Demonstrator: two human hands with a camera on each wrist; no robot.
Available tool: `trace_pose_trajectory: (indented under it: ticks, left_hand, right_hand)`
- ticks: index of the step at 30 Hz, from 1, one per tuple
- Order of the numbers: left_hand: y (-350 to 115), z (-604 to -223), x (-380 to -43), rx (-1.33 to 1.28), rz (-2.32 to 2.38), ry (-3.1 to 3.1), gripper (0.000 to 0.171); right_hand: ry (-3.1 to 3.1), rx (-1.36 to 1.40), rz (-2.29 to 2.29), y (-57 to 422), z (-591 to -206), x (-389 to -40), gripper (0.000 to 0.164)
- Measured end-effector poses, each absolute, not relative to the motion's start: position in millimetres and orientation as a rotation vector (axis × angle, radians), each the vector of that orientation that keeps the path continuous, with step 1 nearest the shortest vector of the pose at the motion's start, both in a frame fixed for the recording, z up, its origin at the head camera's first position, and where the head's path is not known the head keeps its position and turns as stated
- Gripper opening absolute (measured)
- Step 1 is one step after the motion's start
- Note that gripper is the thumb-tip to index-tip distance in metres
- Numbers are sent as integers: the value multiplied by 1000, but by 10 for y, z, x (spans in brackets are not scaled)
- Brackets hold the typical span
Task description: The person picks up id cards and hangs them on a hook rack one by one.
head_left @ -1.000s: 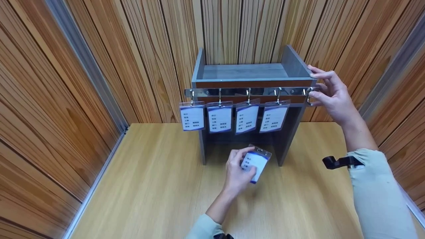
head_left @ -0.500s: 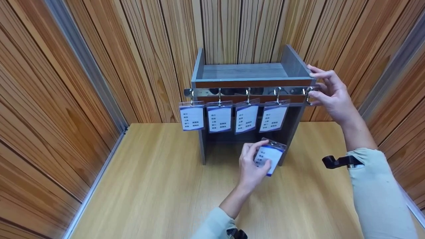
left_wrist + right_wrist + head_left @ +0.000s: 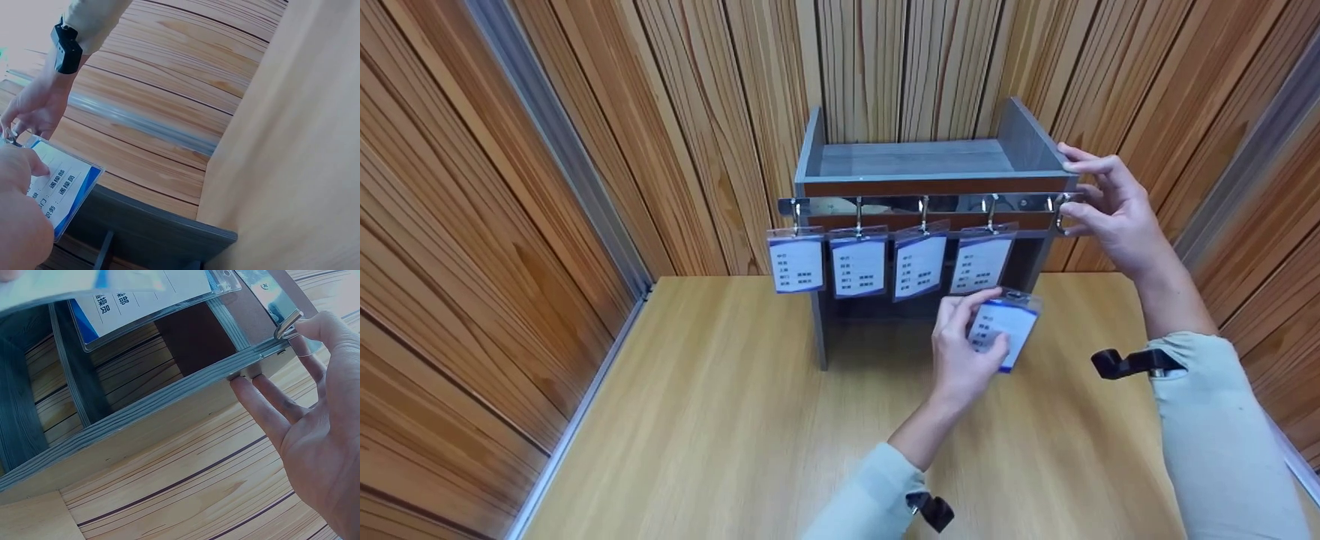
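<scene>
My left hand (image 3: 964, 352) pinches a clear-sleeved name badge (image 3: 1018, 322) between thumb and fingers, in front of the shelf's right leg and below the rail's right end. Its slotted top edge points up, tilted slightly right; printed text faces me. In the left wrist view, my thumb lies across the badge (image 3: 67, 185). My right hand (image 3: 1117, 214) grips the right end of the metal hook rail (image 3: 885, 204), thumb at the last hook (image 3: 288, 324), other fingers against the shelf's side. That last hook carries no badge. Several similar badges (image 3: 859, 266) hang on the other hooks.
The grey wooden shelf (image 3: 915, 159) stands on a light wood table (image 3: 720, 420) near the back wall. Wood-slat walls (image 3: 720, 135) enclose the table at the back and both sides. A black wrist camera mount (image 3: 1132, 364) juts from my right sleeve.
My left hand has carried the badge up and to the right, from below the hanging badges toward the rail's right end. The right hand keeps its place at the rail's end.
</scene>
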State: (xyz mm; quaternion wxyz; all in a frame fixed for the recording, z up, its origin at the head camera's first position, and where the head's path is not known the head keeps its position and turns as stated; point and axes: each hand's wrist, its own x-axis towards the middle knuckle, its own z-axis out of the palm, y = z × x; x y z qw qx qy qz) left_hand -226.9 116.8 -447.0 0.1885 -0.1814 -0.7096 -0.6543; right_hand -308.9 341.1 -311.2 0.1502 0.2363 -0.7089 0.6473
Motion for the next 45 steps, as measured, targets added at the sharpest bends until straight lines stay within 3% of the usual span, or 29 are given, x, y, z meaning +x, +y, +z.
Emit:
trace_pose_trajectory:
  ticks: [45]
  left_hand:
    - [1572,-3814,-2507,-640,-1613,-2105,52]
  right_hand:
    - [-2097,665,1761,3445,-3083,-3087,42]
